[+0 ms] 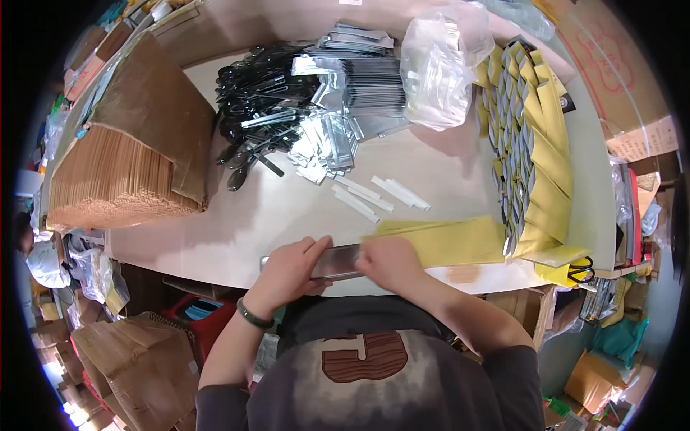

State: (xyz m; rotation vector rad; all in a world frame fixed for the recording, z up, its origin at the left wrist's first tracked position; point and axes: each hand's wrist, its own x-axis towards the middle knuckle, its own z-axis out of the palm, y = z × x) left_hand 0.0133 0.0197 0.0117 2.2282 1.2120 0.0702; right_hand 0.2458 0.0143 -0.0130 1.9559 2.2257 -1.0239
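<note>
A flat, dark silvery packet (pixel 336 263) lies at the table's front edge, between my two hands. My left hand (pixel 287 271) grips its left part, with the thumb and fingers around it. Closed on its right end is my right hand (pixel 392 263), the fingers curled under. Just beyond and to the right of that hand rest flat yellow sleeves (pixel 460 242), slightly blurred. Several narrow white strips (pixel 356 202) lie farther up the table. What is inside the packet cannot be made out.
At the back lie black spoons (pixel 262 93), loose silvery packets (pixel 327 140), stacked packets (pixel 374 82) and a clear plastic bag (pixel 438 72). Rows of yellow sleeves (pixel 543 158) stand right, near black-handled scissors (pixel 581 270). A cardboard box (pixel 147 115) with packed brown edges stands left.
</note>
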